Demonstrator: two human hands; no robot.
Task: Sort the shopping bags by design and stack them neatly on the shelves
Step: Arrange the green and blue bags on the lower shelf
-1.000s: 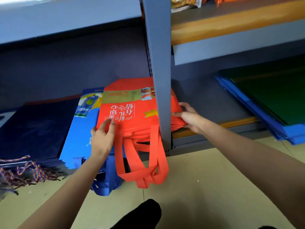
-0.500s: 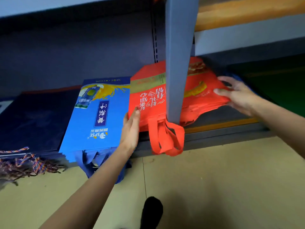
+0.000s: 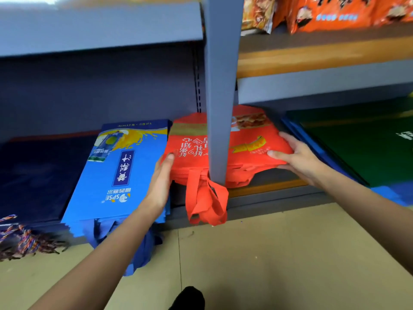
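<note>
A stack of red shopping bags (image 3: 192,153) lies on the bottom shelf (image 3: 268,191), half hidden behind the grey upright post (image 3: 220,90). Its red handles (image 3: 204,202) hang over the shelf's front edge. My left hand (image 3: 161,177) presses straight fingers against the stack's left edge. My right hand (image 3: 297,155) rests on the stack's right front corner, thumb and fingers lying on top. A stack of blue printed bags (image 3: 118,173) lies just left of the red one, its blue handles (image 3: 116,233) drooping to the floor.
Dark navy bags (image 3: 38,175) with braided cords (image 3: 20,238) fill the shelf's left end. Green bags (image 3: 362,148) over blue ones lie to the right. Orange snack packets (image 3: 330,14) stand on the upper shelf. A black shoe (image 3: 187,298) shows on the beige floor.
The red stack slid right, off the blue bags, and now lies beside them behind the post. Both hands followed it, and its handles now hang shorter over the shelf edge.
</note>
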